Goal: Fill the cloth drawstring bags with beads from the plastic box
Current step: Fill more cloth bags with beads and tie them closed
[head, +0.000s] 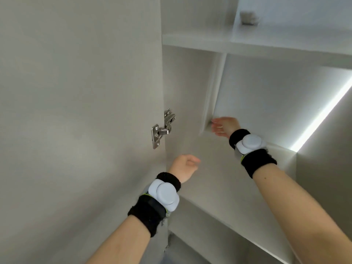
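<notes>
1. Nearest the lens: two bare forearms raised into an open white cabinet, each wrist wrapped in a black band (146, 216) carrying a pale round sensor puck (164, 195).
2. Left hand (185, 167) low beside the cabinet door (76, 111), fingers loosely curled, nothing held; right hand (223, 126) higher and deeper, fingers relaxed and slightly blurred, reaching into the shelf corner (208, 128), nothing gripped.
3. Steel hinge (162, 128) just left of the hands; worth keeping fingers off it.
4. Farther in: bare shelf boards (209, 42), a bright light strip (322, 115) at right, a small metal fitting (247, 18) overhead.
5. No plastic box, beads or drawstring bags in view; location cannot be told from here.
6. Step in hand, by the look of it: searching the cabinet for supplies; best done by sweeping the right hand along the shelf, then lifting any box level with both hands to avoid spilling beads.
</notes>
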